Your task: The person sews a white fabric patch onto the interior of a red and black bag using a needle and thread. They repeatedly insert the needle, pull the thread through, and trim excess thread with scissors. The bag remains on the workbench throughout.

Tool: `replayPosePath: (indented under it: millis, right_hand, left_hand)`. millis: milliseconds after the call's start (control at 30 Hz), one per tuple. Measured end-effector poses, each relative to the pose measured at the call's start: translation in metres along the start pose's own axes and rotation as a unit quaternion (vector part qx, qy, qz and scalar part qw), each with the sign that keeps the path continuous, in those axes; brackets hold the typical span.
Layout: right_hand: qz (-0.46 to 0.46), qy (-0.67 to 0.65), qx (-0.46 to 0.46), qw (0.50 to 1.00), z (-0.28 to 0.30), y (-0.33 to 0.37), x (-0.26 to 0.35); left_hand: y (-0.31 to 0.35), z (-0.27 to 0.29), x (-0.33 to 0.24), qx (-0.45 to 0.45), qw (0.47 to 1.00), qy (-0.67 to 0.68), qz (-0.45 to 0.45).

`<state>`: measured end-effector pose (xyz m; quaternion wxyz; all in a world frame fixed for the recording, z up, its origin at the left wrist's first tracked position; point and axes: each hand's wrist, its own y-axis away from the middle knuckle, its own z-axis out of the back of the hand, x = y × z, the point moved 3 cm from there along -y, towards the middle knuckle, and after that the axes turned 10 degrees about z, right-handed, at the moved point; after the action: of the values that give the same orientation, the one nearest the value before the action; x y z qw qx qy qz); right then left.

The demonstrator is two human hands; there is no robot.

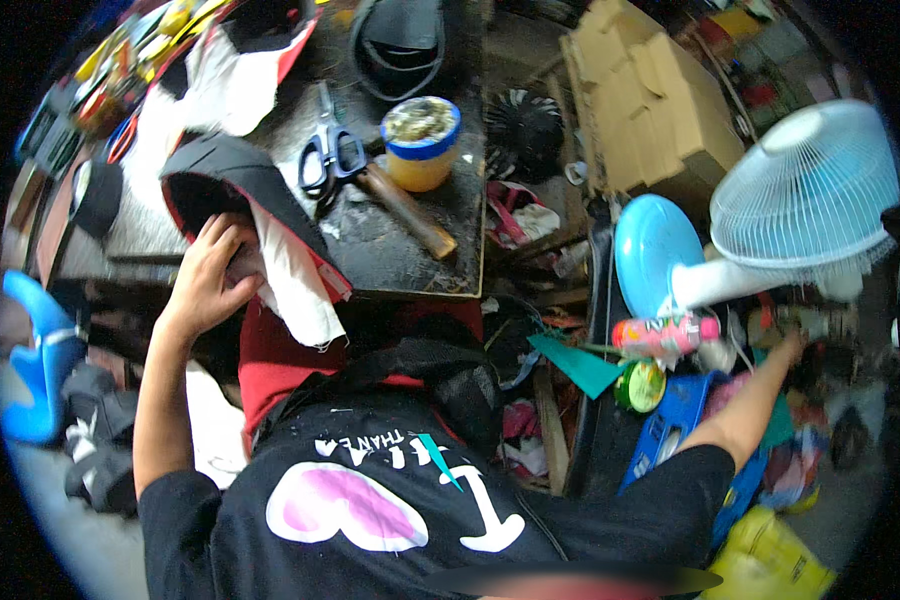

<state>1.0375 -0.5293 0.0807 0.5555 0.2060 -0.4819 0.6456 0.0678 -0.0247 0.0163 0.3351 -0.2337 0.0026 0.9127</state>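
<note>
My left hand [210, 278] is closed on the edge of what looks like a black shoe upper [232, 163] with red edging, its fingers partly inside the opening. White lining cloth [300, 285] hangs out toward my lap. Beside it on the dark workbench [410, 275] lie blue-handled scissors [332, 160] and a wooden-handled hammer [407, 210]. A blue-rimmed tub [420, 150] of yellowish paste stands just beyond the hammer. My right hand [794, 342] reaches far out to the right, low beside the fan; its fingers are small and blurred among dark clutter.
A white and blue fan [800, 190] lies tilted at the right, near a cardboard box [660, 110]. Below it are a pink bottle [666, 333], a green round container [640, 386] and a blue crate [660, 435]. Another black piece [398, 45] rests on the bench's far side.
</note>
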Motion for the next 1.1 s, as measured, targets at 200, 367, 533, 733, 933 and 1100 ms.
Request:
replayPosePath:
  millis: [200, 367, 533, 733, 933, 1100]
  right_hand:
    - [0.034, 0.052, 0.034, 0.997, -0.014, -0.035, -0.014]
    - [0.069, 0.024, -0.103, 0.992, 0.002, -0.003, 0.006]
    - [0.048, -0.041, -0.077, 0.995, 0.009, -0.009, 0.011]
    - [0.002, -0.147, -0.038, 0.988, 0.015, 0.001, 0.019]
    - [-0.011, -0.264, -0.15, 0.953, 0.02, 0.062, 0.046]
    - [0.129, 0.126, -0.169, 0.969, 0.073, 0.086, 0.108]
  left_hand:
    - [0.001, 0.006, -0.007, 0.004, 1.0, -0.013, 0.022]
    - [-0.001, 0.008, -0.008, 0.001, 1.0, -0.009, 0.01]
    - [-0.004, 0.007, -0.006, 0.0, 1.0, -0.016, 0.001]
    - [-0.006, 0.005, -0.004, -0.017, 0.999, -0.033, -0.018]
    - [-0.007, 0.005, -0.001, -0.007, 1.0, -0.011, -0.015]
    - [-0.009, 0.006, 0.004, -0.016, 0.999, 0.001, -0.043]
